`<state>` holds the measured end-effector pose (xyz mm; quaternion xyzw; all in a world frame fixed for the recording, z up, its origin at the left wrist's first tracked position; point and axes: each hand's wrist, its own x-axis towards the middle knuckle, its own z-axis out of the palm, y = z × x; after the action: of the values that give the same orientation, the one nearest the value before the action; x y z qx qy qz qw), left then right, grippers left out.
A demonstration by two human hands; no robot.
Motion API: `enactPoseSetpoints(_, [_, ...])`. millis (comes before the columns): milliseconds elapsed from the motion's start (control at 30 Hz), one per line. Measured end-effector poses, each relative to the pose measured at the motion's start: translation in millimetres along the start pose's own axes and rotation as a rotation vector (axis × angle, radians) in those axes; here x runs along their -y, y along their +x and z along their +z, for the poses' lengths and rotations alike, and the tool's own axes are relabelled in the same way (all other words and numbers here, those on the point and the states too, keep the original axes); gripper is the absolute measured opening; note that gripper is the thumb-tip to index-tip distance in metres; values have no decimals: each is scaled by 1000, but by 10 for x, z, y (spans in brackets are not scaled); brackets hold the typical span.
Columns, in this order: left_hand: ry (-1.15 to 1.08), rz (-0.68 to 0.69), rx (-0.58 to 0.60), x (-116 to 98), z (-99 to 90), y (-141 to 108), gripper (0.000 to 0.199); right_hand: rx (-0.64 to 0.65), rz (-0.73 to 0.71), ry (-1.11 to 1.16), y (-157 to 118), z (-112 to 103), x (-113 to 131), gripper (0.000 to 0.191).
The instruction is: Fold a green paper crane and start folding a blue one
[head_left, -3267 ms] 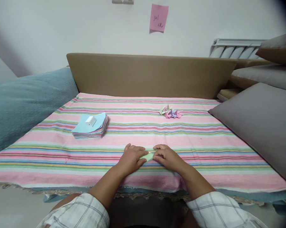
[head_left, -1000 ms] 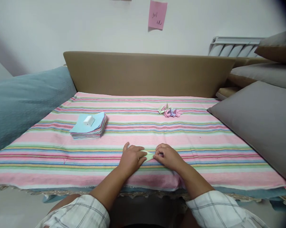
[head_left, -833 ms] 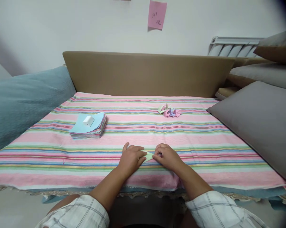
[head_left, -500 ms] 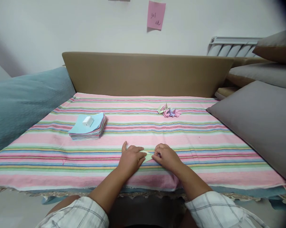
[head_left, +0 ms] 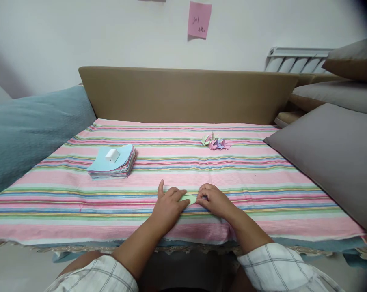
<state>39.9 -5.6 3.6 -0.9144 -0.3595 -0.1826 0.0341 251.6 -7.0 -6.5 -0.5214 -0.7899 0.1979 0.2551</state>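
Observation:
A small folded piece of light green paper (head_left: 188, 198) lies on the striped cloth in front of me. My left hand (head_left: 169, 205) rests over its left part, fingers spread and thumb apart, pressing it against the cloth. At the paper's right tip, my right hand (head_left: 212, 199) has thumb and forefinger pinched together on it. Part of the paper is hidden under the left fingers. Farther back sits a cluster of folded paper pieces (head_left: 216, 142) in green, pink and purple.
On the left stands a stack of coloured paper sheets (head_left: 111, 169), blue on top, with a small white block (head_left: 112, 155) on it. The striped cloth (head_left: 159, 162) covers the surface. Grey cushions (head_left: 326, 154) border the right, a blue bolster (head_left: 37, 125) the left, a brown backrest (head_left: 186, 95) the back.
My left thumb has moved away from the fingers and now lies on the paper's near side. The right hand keeps its pinch at the tip, almost unmoved.

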Motion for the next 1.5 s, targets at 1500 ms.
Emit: enactPoseSetpoints(1500, [78, 51, -47, 22, 121, -24, 23, -109, 137, 21, 22, 114, 85, 9])
